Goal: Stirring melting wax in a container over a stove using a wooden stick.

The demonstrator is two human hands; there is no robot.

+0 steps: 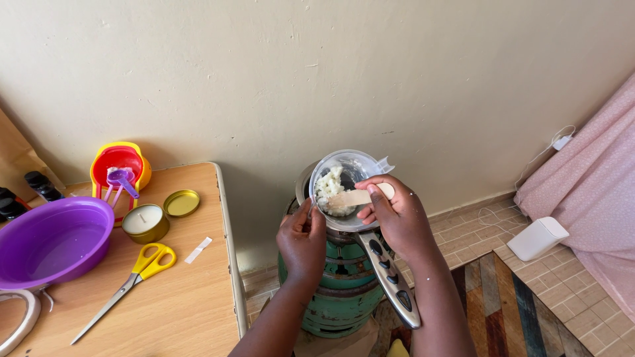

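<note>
Between my hands (pixel 350 225) sits a cup (pixel 344 182) over the pot (pixel 331 221); left of them, the table (pixel 192 304) carries scissors (pixel 132 277).

We've got the left hand (pixel 302 242) gripping a clear cup (pixel 343 182) of white wax, right hand (pixel 395 215) working a wooden stick (pixel 352 197) in it, pan (pixel 390 271) and green stove (pixel 340 297) right underneath.

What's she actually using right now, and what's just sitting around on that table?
In use:
left hand holding the clear cup of white flakes
right hand scraping with a wooden stick
metal pan on the green gas burner

Lying about:
scissors
purple bowl
tin candle and its lid
stacked measuring cups
white box on the floor
</note>
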